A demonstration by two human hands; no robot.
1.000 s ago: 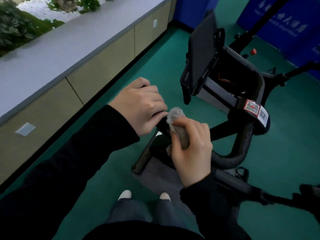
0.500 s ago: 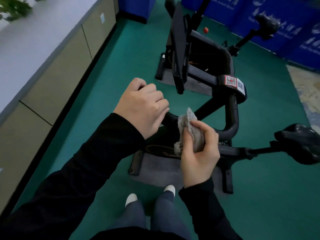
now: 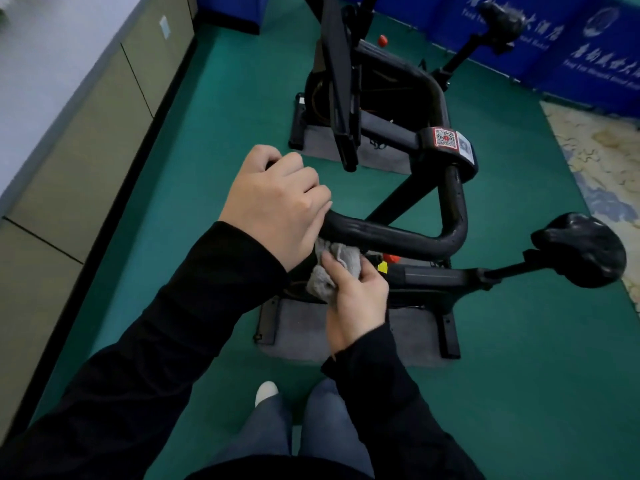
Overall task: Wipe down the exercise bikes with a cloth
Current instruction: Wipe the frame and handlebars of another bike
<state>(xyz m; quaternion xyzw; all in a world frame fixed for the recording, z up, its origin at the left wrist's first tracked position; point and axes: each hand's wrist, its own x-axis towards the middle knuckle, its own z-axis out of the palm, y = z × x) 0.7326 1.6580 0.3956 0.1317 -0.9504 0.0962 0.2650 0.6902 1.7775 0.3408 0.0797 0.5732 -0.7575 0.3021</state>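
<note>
since half a second ago the right hand (image 3: 356,299) has dropped lower with the grey cloth (image 3: 332,268), now bunched in its fingers just under the handlebar (image 3: 398,237). the left hand (image 3: 277,206) is clenched round the bar's left end, as before. two exercise bikes: the near bike (image 3: 433,275) under the hands, the far bike (image 3: 388,129) behind it. two saddles, near saddle (image 3: 581,251) and far saddle (image 3: 502,15). one cloth.

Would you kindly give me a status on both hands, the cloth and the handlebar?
Left hand grips handlebar end. Right hand pinches grey cloth just beneath it. Saddle off to the right, apart from both hands.
</note>
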